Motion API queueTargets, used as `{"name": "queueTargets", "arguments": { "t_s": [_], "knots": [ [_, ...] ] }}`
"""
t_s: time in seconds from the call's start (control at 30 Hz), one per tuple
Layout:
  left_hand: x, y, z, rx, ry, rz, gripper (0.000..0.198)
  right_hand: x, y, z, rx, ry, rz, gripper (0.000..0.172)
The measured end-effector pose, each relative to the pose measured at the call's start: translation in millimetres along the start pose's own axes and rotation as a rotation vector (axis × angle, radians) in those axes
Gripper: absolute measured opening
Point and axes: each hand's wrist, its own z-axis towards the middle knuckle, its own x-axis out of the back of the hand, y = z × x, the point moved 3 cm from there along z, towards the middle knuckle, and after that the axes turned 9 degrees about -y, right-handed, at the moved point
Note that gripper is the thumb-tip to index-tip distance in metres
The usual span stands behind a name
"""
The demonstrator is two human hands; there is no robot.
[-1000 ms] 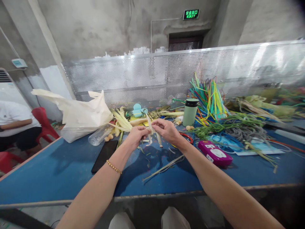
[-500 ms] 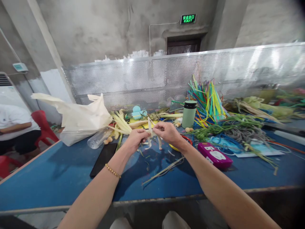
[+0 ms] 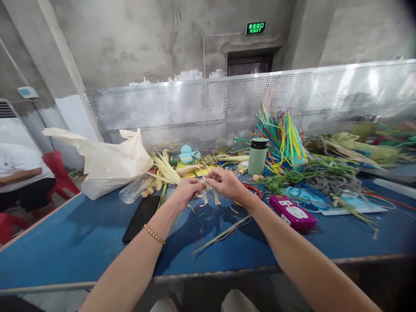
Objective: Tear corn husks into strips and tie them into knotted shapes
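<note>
Over the middle of the blue table [image 3: 81, 247], my left hand [image 3: 186, 190] and my right hand [image 3: 228, 183] meet with fingertips almost touching. Both are closed in a pinch on a small piece of pale plant husk [image 3: 217, 198]. Its strips hang below the fingers and a thin end sticks up above them; the middle is hidden by my fingers. Under the hands lie small husk scraps [image 3: 202, 213] and a bundle of thin dry stalks [image 3: 222, 235]. Left of my left hand is a bunch of pale yellow-green husks [image 3: 165, 168].
A black phone [image 3: 140, 220], clear plastic bottle [image 3: 131, 191] and white bag [image 3: 113, 162] stand left. To the right are a green thermos [image 3: 258, 158], purple box [image 3: 291, 211], green stems [image 3: 292, 175] and colourful strips [image 3: 286, 134]. Perforated metal screen [image 3: 162, 110] runs behind. A seated person [image 3: 22, 169] is far left.
My fingertips have drawn closer together. My right hand has shifted slightly left and down, and less of the husk sticks up above my fingers.
</note>
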Motion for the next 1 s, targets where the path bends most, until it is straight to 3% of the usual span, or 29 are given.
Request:
{"name": "queueTargets", "arguments": {
  "t_s": [0.43,0.67,1.0],
  "knots": [
    [-1.5,-0.3,-0.7,0.013,-0.046,0.023,0.028,2.7,-1.8,0.8,0.08,-0.038,-0.029,0.009],
    [-0.1,0.8,-1.0,0.009,-0.047,0.0,0.029,4.6,2.8,0.4,-0.079,-0.046,0.213,0.017],
    [-1.3,-1.8,-1.2,0.011,-0.063,0.126,0.028,-8.1,9.8,0.2,-0.103,-0.138,0.327,0.027]
  ]
}}
